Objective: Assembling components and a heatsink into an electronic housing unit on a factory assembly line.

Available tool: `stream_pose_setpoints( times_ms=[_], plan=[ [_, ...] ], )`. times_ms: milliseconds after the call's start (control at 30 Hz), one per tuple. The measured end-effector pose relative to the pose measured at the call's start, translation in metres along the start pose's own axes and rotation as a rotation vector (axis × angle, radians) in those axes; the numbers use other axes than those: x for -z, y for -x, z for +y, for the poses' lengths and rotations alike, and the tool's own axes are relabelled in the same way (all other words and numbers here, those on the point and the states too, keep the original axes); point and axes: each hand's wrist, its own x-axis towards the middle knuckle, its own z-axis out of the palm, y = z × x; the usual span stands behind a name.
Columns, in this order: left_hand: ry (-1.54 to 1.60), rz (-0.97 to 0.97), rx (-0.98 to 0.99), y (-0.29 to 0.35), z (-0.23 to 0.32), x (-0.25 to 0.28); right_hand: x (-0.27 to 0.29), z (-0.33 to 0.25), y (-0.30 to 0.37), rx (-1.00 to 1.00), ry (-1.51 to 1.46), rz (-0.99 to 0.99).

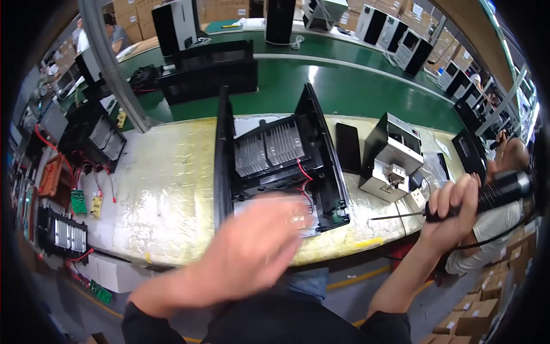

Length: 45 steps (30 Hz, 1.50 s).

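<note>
My right hand (450, 206) is wrapped round a black corded power screwdriver (497, 194), whose long thin bit points left over the bench. In front of me stands an open black plastic housing (224, 160) with two tall side walls. Ribbed silver heat sinks (269, 150) sit inside it, and red wires (305, 172) run toward its near end. My left hand (258, 241), smeared by motion, is over that near end and hides part of it. Whether its fingers hold anything cannot be made out.
A black phone (348, 148) and a white-and-black metal box (392, 157) lie right of the housing. Heat-sink units (94, 137) with wires and circuit boards (78, 202) are at left. Behind runs a green conveyor (344, 86) carrying appliances. Another person (487, 235) is at right.
</note>
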Motion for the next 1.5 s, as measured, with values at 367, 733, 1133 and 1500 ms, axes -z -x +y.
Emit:
stream_pose_setpoints(
  times_ms=[367, 733, 1133, 1500],
  plan=[
    [-0.56, -0.46, 0.358, -0.074, -0.124, 0.006, 0.076, 0.097, 0.008, 0.178, 0.945, 0.156],
    [-0.53, -0.33, 0.216, -0.069, -0.101, 0.008, -0.029, 0.146, 0.083, -0.695, -0.126, -0.396],
    [-0.568, -0.395, 0.307, -0.059, -0.076, -0.01, -0.028, 0.135, 0.068, -0.763, -0.154, -0.329],
    [-0.56, -0.245, 0.121, -0.054, -0.07, -0.002, -0.03, 0.124, 0.064, -0.734, -0.089, -0.375]
  ],
)
